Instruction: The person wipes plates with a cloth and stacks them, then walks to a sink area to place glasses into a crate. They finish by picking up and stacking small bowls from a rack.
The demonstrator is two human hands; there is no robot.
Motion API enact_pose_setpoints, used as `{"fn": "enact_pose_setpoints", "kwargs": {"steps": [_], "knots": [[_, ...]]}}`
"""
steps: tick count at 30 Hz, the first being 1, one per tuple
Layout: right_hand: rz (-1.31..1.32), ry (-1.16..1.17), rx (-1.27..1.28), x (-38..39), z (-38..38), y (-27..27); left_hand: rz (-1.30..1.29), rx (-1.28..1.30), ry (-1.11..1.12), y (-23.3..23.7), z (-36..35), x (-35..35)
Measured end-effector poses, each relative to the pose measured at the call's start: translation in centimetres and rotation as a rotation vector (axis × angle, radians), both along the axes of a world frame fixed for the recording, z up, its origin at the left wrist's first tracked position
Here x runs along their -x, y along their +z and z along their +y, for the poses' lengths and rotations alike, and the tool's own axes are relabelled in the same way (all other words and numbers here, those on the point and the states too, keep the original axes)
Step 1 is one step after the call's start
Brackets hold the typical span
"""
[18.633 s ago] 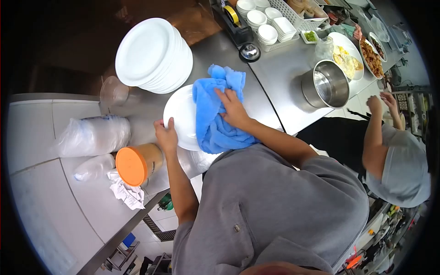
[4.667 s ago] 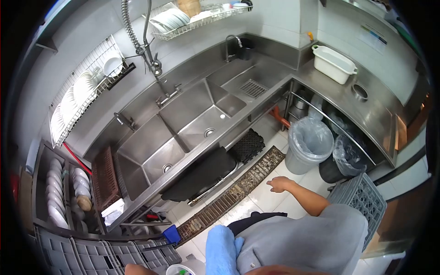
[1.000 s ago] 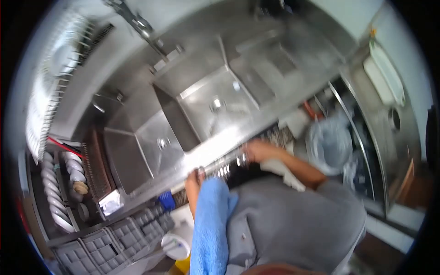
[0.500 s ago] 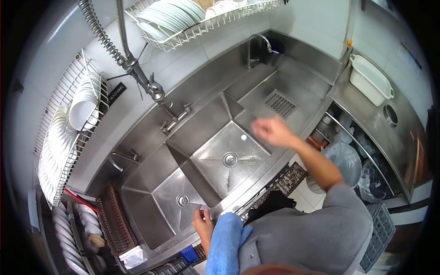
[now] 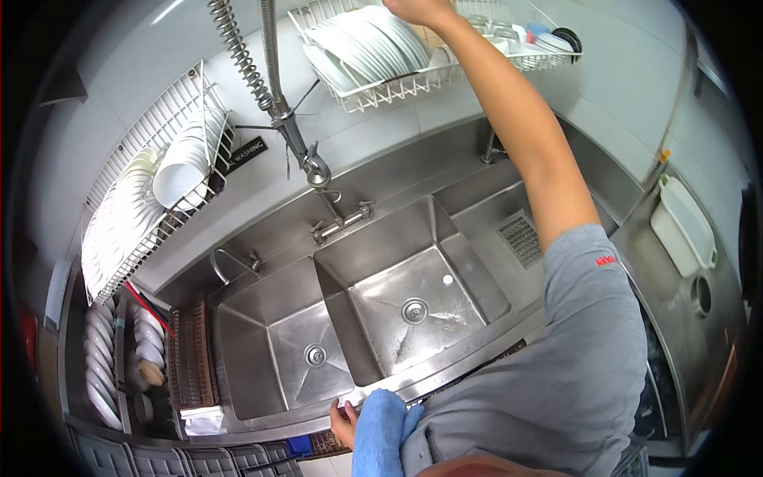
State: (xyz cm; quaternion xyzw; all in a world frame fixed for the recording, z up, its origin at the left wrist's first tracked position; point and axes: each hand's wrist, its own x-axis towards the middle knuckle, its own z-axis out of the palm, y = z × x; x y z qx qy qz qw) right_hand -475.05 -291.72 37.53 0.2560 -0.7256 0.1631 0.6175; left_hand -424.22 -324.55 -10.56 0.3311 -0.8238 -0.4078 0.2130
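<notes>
R hand (image 5: 417, 8), grip unclear, nr upright white round plates (image 5: 373, 49); L hand (image 5: 344, 425) loosely open, farther, by steel sink rim (image 5: 429, 375).

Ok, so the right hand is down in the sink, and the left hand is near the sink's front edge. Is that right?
Not quite. The head view shows the right hand raised to the wall rack of plates, not in the sink. The left hand is indeed near the front edge of the sink.
</notes>
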Motion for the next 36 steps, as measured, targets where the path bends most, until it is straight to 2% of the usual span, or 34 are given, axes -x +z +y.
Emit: {"fn": "enact_pose_setpoints", "kwargs": {"steps": [2, 6, 8, 11, 14, 16, 19, 24, 36], "knots": [[-0.153, -0.124, -0.021, 1.9, -0.7, 1.0, -0.006, -0.064, 0.033, 0.2, 1.6, 0.5], [-0.238, -0.15, -0.063, 4.7, -1.4, 2.0, 0.007, -0.036, 0.071, 1.0, 4.1, 1.5], [-0.38, -0.185, -0.055, 5.3, -1.5, 2.7, 0.007, -0.006, 0.098, 0.6, 4.3, 1.8], [-0.444, -0.137, -0.045, 5.8, -1.8, 3.1, 0.013, 0.052, 0.138, 0.0, 4.3, 1.9], [-0.32, -0.198, 0.008, 11.4, -1.8, 2.4, -0.014, 0.085, 0.075, -1.9, 2.6, 1.8], [-0.393, -0.147, 0.047, 9.3, -2.0, 2.2, 0.062, 0.113, 0.025, -5.4, 0.4, 1.9], [-0.576, -0.114, 0.076, 5.1, -2.2, 2.5, 0.052, 0.104, -0.004, -5.3, -0.2, 2.8], [-0.582, -0.108, 0.066, 3.0, -1.6, 1.6, 0.047, 0.074, -0.054, -4.3, 0.3, 4.0], [-0.319, -0.026, 0.064, -0.5, 0.6, -2.2, 0.067, -0.025, -0.083, -4.9, 1.8, 4.6]]}}
